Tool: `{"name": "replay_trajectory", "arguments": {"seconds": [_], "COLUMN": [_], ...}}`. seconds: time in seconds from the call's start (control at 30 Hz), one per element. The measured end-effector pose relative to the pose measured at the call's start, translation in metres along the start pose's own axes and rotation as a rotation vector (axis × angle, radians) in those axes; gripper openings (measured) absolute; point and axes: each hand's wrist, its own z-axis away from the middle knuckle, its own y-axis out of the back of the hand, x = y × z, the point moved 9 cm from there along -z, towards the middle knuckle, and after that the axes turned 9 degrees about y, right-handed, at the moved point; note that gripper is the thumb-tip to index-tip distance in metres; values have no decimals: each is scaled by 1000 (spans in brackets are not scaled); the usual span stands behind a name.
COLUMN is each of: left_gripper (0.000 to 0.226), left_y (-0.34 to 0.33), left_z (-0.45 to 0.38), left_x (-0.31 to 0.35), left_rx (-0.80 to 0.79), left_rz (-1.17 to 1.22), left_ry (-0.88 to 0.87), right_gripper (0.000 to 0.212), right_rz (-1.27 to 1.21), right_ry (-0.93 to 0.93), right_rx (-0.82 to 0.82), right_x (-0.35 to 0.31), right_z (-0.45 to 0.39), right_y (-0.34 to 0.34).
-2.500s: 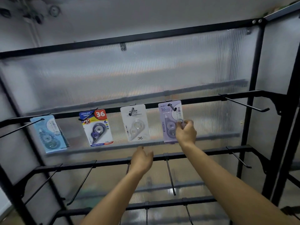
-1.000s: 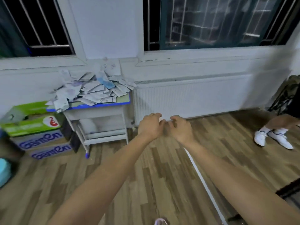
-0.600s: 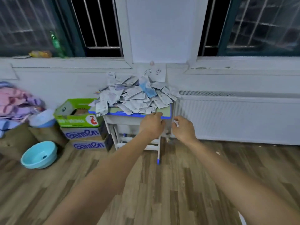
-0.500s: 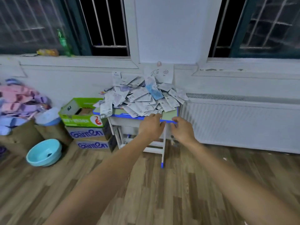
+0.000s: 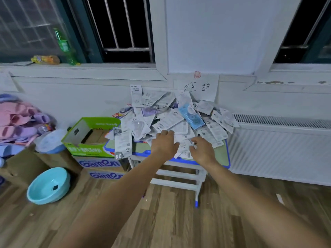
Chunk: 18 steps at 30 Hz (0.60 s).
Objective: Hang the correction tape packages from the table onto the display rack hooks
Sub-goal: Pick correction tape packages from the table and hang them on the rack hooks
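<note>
Fingers of left hand (image 5: pixel 165 144) & right hand (image 5: pixel 202 151) spread loose, empty, over pkgs (image 5: pixel 180 122) at pile's near edge.

A lived-in room of a home, used for storage: wood-plank floor (image 5: pixel 179 221), white radiator (image 5: pixel 279 149) under barred windows (image 5: pixel 125 27), a heap of soft slippers (image 5: pixel 16 120) at left, a blue plastic basin (image 5: pixel 48 187), stacked cardboard boxes (image 5: pixel 100 163), a green bottle (image 5: pixel 65 47) on the sill.
</note>
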Motion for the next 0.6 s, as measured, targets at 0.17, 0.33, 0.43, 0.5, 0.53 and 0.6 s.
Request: {"name": "replay_trajectory", "arguments": {"seconds": [0.17, 0.33, 0.43, 0.5, 0.53, 0.6], "left_gripper": [55, 56, 58, 58, 59, 62], "left_y": [-25, -44, -55, -62, -66, -76], "left_z": [-59, -111, -145, -160, -169, -184], "left_x": [-18, -29, -29, -30, -29, -27], "left_rx": [-85, -119, -140, -141, -142, -154], "left_rz": [-28, -22, -44, -54, -61, -65], "left_ry": [33, 77, 100, 106, 112, 135], "right_gripper": [40, 39, 33, 40, 45, 54], "right_rz": [18, 157, 234, 267, 287, 316], "right_ry": [-64, -4, 59, 91, 111, 133], "right_rx": [-45, -85, -150, -183, -199, -229], "right_x": [21, 29, 34, 35, 37, 43], "right_z": [-52, -106, -139, -152, -160, -172], "right_y": [-30, -54, -69, -76, -80, -88]}}
